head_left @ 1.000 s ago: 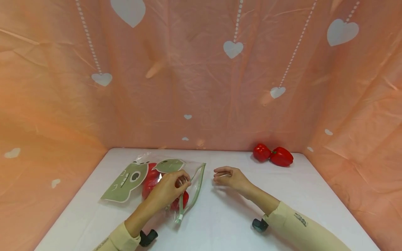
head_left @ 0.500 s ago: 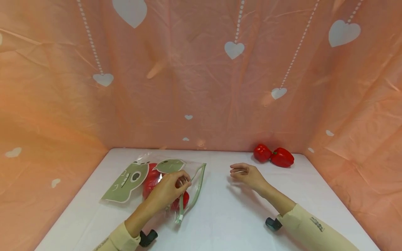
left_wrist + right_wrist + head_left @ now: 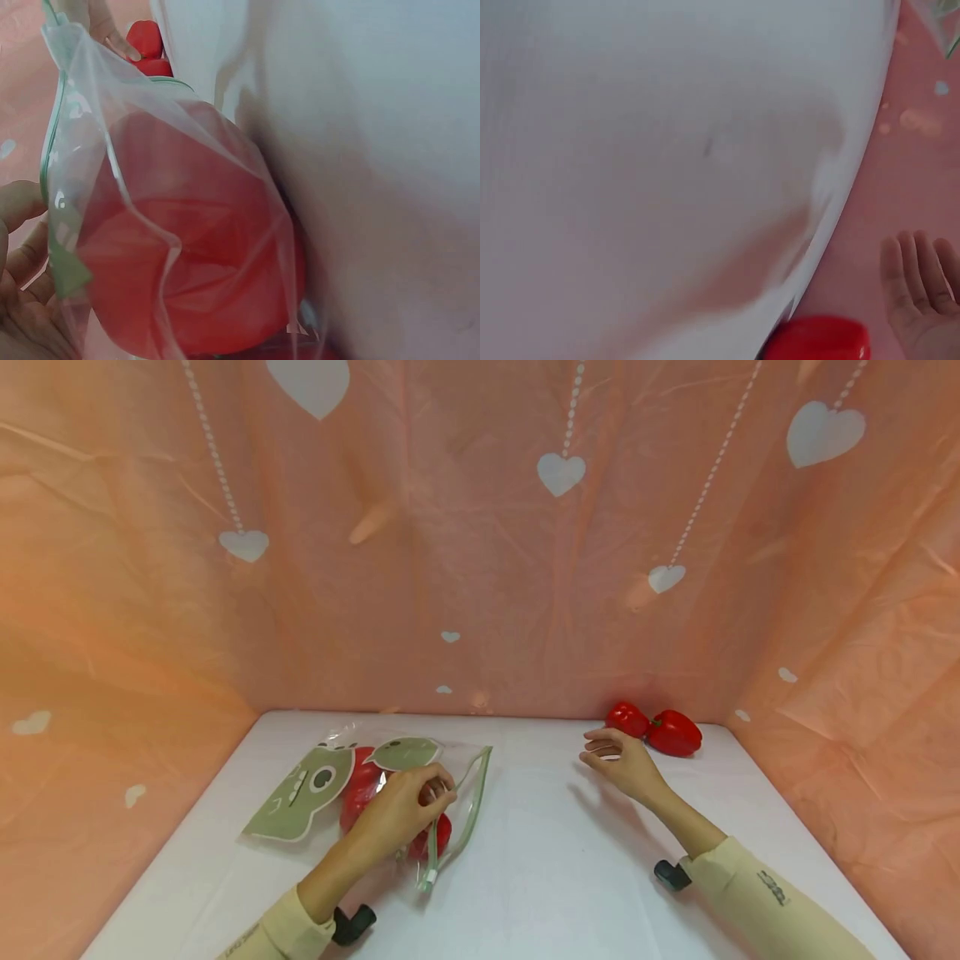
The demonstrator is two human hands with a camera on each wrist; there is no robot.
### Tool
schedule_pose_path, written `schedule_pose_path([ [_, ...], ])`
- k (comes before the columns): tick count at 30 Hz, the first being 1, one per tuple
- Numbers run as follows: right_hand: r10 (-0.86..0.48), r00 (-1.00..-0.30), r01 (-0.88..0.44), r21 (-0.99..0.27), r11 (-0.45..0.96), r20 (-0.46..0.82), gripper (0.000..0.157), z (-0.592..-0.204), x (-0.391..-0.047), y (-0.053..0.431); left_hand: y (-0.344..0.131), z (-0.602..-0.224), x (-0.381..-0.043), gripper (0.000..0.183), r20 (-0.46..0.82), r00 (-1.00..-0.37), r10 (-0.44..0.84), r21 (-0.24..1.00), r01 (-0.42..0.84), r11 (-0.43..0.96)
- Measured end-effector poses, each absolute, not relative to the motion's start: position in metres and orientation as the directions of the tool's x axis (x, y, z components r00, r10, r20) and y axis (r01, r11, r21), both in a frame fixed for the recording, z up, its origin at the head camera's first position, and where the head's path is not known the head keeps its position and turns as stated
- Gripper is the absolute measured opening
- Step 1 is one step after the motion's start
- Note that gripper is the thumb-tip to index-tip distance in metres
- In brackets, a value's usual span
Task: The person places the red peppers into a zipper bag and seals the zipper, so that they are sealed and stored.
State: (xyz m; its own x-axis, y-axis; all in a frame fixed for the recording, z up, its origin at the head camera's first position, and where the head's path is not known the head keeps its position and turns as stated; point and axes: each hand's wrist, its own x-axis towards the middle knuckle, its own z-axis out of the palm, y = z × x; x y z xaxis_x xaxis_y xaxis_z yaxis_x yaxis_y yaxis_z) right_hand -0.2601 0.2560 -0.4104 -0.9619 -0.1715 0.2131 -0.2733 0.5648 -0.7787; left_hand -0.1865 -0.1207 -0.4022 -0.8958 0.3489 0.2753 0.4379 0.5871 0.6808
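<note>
On the left side of the table lies a clear zip bag (image 3: 296, 802) with a green cartoon print, its green-edged mouth gaping to the right. Red bell peppers (image 3: 358, 797) show through the plastic; one fills much of the left wrist view. My left hand (image 3: 408, 797) pinches the bag's upper edge near the mouth. My right hand (image 3: 628, 766) is raised over the table at the right, fingers loosely bent with nothing in them. Just behind it sit two more red peppers, a smaller one (image 3: 627, 718) partly overlapped by the hand and a longer one (image 3: 675, 733).
A white cloth covers the table (image 3: 525, 860). Pink-orange curtains (image 3: 487, 568) with white hearts hang behind and at both sides. The two loose peppers stand close to the back right corner. A slider (image 3: 431, 877) sits at the near end of the bag's zip.
My right hand has moved right and back, from beside the bag's mouth to just in front of the loose peppers. The left hand and the bag have stayed in place.
</note>
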Motion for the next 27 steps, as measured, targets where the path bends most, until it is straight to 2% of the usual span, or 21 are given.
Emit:
schedule_pose_path([
  [8,-0.1,-0.947,-0.29,-0.679,0.675,0.305,0.047,-0.412,-0.273,0.275,-0.123,-0.4,-0.185,0.008,0.271,-0.895,0.355,0.685,0.439,0.581],
  [16,-0.075,-0.893,-0.337,-0.549,0.765,0.443,0.052,-0.41,-0.29,0.295,-0.12,-0.4,-0.189,0.008,0.287,-0.883,0.371,0.68,0.46,0.571],
  [20,-0.066,-0.896,-0.313,-0.519,0.795,0.439,0.056,-0.408,-0.297,0.301,-0.12,-0.401,-0.19,0.008,0.29,-0.881,0.373,0.67,0.465,0.578],
  [27,-0.078,-0.933,-0.259,-0.506,0.823,0.352,0.069,-0.406,-0.31,0.304,-0.121,-0.401,-0.188,0.009,0.28,-0.895,0.346,0.666,0.441,0.602],
])
